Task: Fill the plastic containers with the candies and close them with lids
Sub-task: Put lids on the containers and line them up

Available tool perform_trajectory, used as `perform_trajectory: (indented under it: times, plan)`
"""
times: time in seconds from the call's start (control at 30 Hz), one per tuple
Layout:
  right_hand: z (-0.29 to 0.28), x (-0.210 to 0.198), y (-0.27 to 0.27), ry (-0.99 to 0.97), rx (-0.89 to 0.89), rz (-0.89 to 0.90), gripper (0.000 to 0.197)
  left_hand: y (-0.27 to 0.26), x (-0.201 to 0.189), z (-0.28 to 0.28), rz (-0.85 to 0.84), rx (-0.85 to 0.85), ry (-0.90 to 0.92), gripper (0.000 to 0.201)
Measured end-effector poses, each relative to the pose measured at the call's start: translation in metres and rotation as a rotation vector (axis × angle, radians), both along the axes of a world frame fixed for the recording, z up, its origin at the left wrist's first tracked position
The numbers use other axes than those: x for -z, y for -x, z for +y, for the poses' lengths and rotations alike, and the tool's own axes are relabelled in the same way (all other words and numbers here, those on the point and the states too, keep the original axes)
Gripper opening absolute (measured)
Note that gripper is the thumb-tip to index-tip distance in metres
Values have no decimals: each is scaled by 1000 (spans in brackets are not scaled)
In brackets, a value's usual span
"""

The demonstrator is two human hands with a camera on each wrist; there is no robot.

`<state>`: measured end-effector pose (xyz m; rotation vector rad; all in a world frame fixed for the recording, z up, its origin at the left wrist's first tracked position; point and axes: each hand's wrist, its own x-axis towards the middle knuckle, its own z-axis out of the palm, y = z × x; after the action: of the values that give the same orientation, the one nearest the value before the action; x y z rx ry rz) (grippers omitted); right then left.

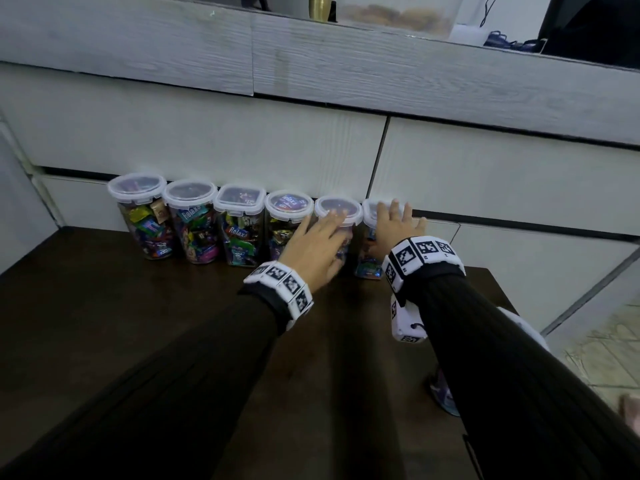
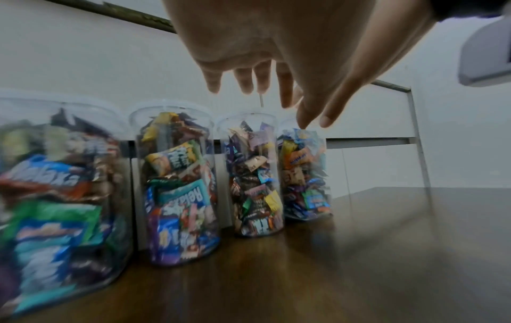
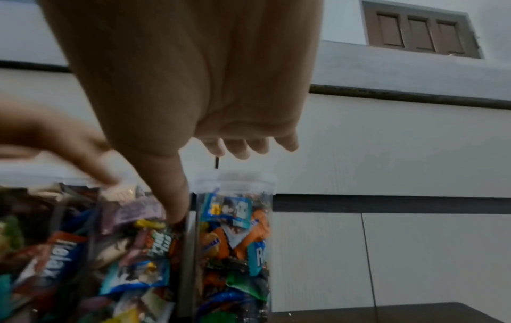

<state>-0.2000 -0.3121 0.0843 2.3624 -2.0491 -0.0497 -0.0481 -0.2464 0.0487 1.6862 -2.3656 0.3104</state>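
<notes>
Reaching over a row of 6 lidded candy containers (image 1: 239, 223) at the back of the dark table (image 1: 104, 323), the left hand (image 1: 317, 245) hovers with straight, slightly spread fingers over the 5th container (image 1: 337, 209). The right hand (image 1: 394, 225) lies flat over the 6th container (image 1: 370, 237), fingers fanned wide, holding nothing. These tall, narrow tubs stand touching; an off-centre push could probably tip 1 into its neighbours, or leave a lid half seated.

Dim, flat indoor light, muted colours. Table (image 1: 104, 306) was near black in the head view, with soft reflections in the left wrist view. Motion blur smeared the nearest jar (image 2: 55, 196) and left hand (image 3: 55, 142). Wide-angle bending at edges.
</notes>
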Motion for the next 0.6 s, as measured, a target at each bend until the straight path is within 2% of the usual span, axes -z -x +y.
perform_trajectory:
  times: [0.1, 0.2, 0.33, 0.6]
  plan:
    - [20, -12, 7, -20, -45, 24, 65, -17, 12, 34, 40, 5, -167, 47]
    - [54, -21, 24, 7, -106, 24, 47, -33, 26, 71, -1, -86, -371, 48]
    - [106, -31, 51, 8, -56, 39, 59, -47, 42, 113, -37, -212, -562, 59]
    - [181, -22, 112, -50, 188, -11, 70, -35, 63, 151, 48, -260, -652, 70]
